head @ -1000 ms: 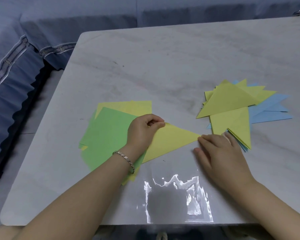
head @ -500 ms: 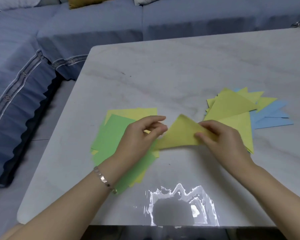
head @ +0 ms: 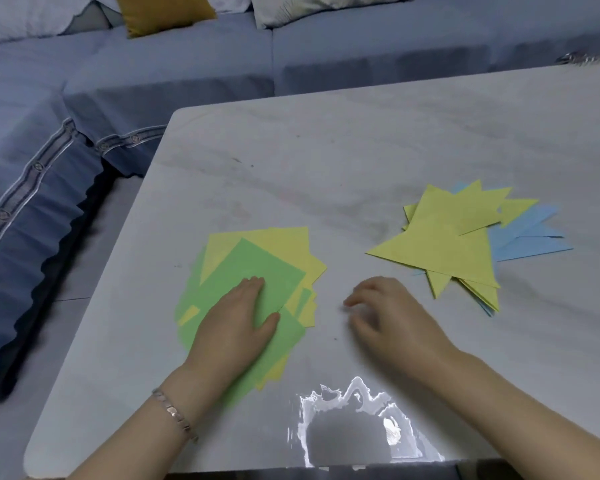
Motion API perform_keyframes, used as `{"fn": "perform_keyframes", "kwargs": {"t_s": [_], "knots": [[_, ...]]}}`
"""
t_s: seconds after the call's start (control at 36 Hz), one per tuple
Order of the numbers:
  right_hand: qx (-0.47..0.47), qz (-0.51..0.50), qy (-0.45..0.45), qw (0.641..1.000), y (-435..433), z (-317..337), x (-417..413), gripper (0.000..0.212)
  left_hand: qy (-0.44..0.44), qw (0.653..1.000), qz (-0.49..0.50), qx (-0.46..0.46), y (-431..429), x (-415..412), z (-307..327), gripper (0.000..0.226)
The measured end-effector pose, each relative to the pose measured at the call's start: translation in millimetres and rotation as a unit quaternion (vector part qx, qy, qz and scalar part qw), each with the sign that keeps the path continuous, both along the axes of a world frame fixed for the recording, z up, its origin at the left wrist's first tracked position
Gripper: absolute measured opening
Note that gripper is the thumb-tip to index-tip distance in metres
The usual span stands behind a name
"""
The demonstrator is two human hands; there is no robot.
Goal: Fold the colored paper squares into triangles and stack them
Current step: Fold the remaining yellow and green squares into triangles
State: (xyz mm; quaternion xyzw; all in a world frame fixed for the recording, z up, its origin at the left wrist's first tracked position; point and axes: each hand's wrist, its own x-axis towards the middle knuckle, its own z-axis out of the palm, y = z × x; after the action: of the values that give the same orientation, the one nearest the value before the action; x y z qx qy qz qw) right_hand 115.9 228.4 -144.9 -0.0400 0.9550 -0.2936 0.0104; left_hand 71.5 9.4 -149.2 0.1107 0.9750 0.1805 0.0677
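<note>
The top green square point(head: 257, 268) of the unfolded pile point(head: 291, 247) lies toward the tabletop's point(head: 326, 161) near-left corner. It sits under the left hand point(head: 236, 323), whose straight, closed-up fingers point(head: 252, 289) press flat on its near half, likely to slide it free for folding. The right hand point(head: 395, 320), loosely curled and holding nothing, is between that pile and the stack of folded triangles point(head: 444, 244) near the right edge.

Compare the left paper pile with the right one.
The left pile holds unfolded squares, green and yellow; the right pile holds folded triangles, yellow and blue. The left hand rests flat on the left pile; no hand touches the right pile. Both lie fanned untidily on the table.
</note>
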Motion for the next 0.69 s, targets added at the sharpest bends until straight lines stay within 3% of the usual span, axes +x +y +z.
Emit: {"fn": "perform_keyframes", "kwargs": {"t_s": [0.14,0.28,0.33,0.42,0.5,0.53,0.58,0.61,0.64,0.67,0.69], "knots": [[-0.027,0.041,0.022,0.999,-23.2,0.1,1.6,0.034,0.094,0.995,-0.025,-0.007,-2.1,4.2,10.4,0.025],[-0.084,0.052,0.100,0.990,-22.2,9.4,-3.7,0.058,0.228,0.952,-0.188,0.073,1.1,8.3,19.9,0.034],[-0.097,0.062,0.151,0.982,-16.8,15.5,-5.3,0.037,0.260,0.927,-0.250,0.098,1.9,8.2,21.4,0.040],[-0.072,0.122,0.219,0.965,-4.2,17.6,-3.4,0.010,0.264,0.923,-0.255,0.118,2.2,7.1,19.8,0.024],[-0.061,0.157,0.236,0.957,6.8,13.8,4.1,0.030,0.102,0.957,-0.050,0.266,8.6,9.4,25.0,0.019],[-0.061,0.159,0.236,0.957,9.1,12.9,7.4,0.035,0.009,0.933,0.049,0.358,11.7,7.7,28.9,0.022],[-0.045,0.160,0.239,0.957,11.8,8.2,12.9,0.031,-0.180,0.797,0.201,0.540,15.7,-0.5,38.0,0.016],[-0.036,0.161,0.244,0.956,12.3,5.3,14.7,0.027,-0.249,0.734,0.243,0.583,16.8,-5.7,42.9,0.012],[-0.031,0.167,0.246,0.954,12.6,3.8,16.2,0.024,-0.303,0.698,0.264,0.592,17.0,-9.8,46.4,0.014],[-0.031,0.176,0.243,0.953,12.2,4.1,17.4,0.026,-0.342,0.696,0.265,0.573,16.8,-13.1,48.7,0.019],[-0.033,0.190,0.232,0.953,11.4,5.9,18.3,0.033,-0.359,0.727,0.248,0.530,17.7,-15.4,49.7,0.023]]}}
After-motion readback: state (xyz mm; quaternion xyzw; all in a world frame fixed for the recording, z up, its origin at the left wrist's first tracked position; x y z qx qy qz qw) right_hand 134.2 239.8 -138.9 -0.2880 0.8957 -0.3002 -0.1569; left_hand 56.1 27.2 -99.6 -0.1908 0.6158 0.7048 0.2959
